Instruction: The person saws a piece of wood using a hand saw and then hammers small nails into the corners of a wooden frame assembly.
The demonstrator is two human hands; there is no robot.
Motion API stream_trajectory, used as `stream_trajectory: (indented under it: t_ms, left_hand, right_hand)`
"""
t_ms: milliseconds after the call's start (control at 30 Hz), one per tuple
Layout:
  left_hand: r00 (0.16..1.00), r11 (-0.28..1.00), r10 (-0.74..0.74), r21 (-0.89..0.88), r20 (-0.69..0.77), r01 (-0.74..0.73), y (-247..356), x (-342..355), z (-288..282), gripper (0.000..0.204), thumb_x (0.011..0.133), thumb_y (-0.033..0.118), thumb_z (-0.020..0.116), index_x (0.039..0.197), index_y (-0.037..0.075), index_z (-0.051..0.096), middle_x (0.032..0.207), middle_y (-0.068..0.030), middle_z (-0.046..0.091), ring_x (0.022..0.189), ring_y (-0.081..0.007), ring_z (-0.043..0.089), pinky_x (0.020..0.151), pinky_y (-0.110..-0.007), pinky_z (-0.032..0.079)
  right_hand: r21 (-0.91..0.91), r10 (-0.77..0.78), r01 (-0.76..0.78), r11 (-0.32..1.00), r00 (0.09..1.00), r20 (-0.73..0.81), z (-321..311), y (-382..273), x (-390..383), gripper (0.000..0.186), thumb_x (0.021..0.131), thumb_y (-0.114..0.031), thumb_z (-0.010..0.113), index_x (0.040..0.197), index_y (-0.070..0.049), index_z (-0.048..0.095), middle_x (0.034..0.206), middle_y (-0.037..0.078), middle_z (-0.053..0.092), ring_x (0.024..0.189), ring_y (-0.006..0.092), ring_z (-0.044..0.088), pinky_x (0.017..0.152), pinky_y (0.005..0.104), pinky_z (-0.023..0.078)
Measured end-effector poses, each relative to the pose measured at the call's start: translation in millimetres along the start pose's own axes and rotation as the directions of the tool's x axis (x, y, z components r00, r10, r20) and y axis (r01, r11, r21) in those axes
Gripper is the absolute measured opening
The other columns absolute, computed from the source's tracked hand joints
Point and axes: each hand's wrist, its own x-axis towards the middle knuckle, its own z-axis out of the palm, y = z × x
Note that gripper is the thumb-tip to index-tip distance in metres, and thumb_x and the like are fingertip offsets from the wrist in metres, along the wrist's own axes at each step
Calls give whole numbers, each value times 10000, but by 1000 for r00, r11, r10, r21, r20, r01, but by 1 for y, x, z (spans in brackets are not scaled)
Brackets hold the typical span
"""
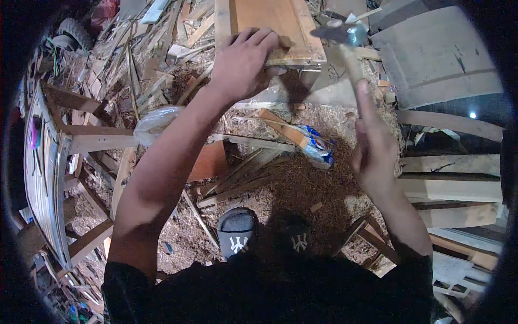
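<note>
My left hand (245,62) grips the near end of a framed wooden panel (270,16), fingers on its upper face and the thumb by the end edge. The panel reaches away past the top of the view. In my right hand (375,143) is a hammer (353,65), held by its pale wooden handle. Its dark head, slightly blurred, is up just right of the panel's near corner, apart from it. Whether a nail sits in the panel's edge is too small to tell.
Sawdust and wood offcuts cover the ground. A blue plastic wrapper (319,148) lies by a wood strip. At the left stands a wooden frame (48,178), near a clear plastic bag (156,124). Stacked boards (453,189) and a large pale panel (431,59) lie right. My sandals (237,229) are below.
</note>
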Motion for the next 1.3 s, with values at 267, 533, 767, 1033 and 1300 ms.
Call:
stream_trajectory:
  t_ms: [267,533,767,1033,1300]
  left_hand:
    - [999,999,26,-22,-41,-27,-3,0,-1,651,821,388,774,1347,112,508,1360,-83,561,1300,-321,515,1040,-489,435]
    - [999,1000,15,0,-41,-15,-4,1,2,640,819,383,773,1332,107,509,1340,-81,568,1276,-319,529,1023,-484,451]
    - [998,1000,7,-9,-62,-8,-5,0,7,654,804,339,786,1345,122,490,1334,-79,566,1275,-319,530,1016,-478,461]
    - [999,1000,10,1,-50,-10,-3,0,3,617,810,347,787,1316,120,518,1318,-70,576,1278,-317,525,1026,-473,450]
    - [1000,1000,7,2,3,-7,-2,4,0,577,819,356,768,1289,121,532,1330,-53,584,1302,-286,527,1049,-487,455]
  right_hand:
    - [-41,-19,19,999,1000,-12,10,15,-12,862,825,226,481,1593,-150,375,1458,235,559,1194,346,661,952,378,541]
    - [-17,151,-151,988,968,200,7,12,-20,1059,723,213,565,1617,-305,335,981,190,616,868,402,664,725,420,559]
    - [-110,50,-38,993,992,115,9,18,-14,1021,739,207,569,1611,-278,351,970,188,611,797,388,647,701,440,541]
    - [48,1,-2,999,1000,25,7,14,-12,1026,746,202,566,1614,-293,330,946,198,618,780,405,648,687,491,530]
    - [-156,110,-84,984,980,166,8,23,-16,1022,735,192,582,1611,-271,332,1029,257,644,834,472,665,734,516,544]
